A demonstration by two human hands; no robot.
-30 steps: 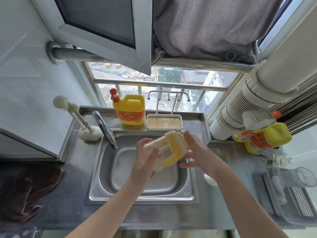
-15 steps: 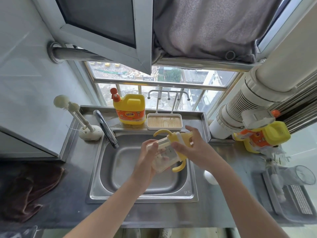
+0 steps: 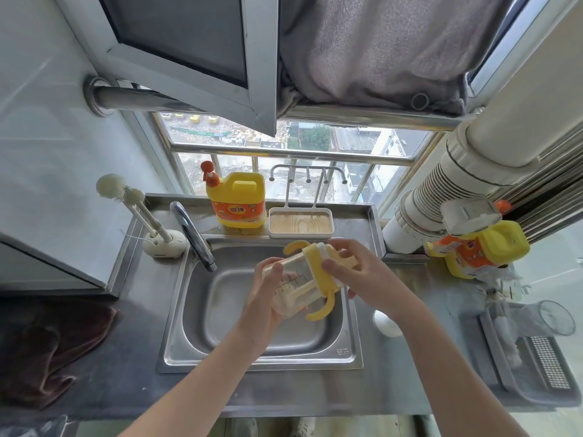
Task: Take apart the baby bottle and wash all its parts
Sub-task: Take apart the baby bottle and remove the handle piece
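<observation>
Hands mid-frame over sink (image 3: 176, 313): left hand (image 3: 268, 298) wrapped around baby bottle (image 3: 296, 287), right hand (image 3: 356, 274) fingers clamping yellow collar (image 3: 318, 266); open basin below.

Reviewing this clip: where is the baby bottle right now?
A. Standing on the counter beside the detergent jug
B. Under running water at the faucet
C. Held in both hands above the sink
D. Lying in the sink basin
C: the left hand grips the baby bottle by its clear body and the right hand holds its yellow collar, above the sink.
</observation>
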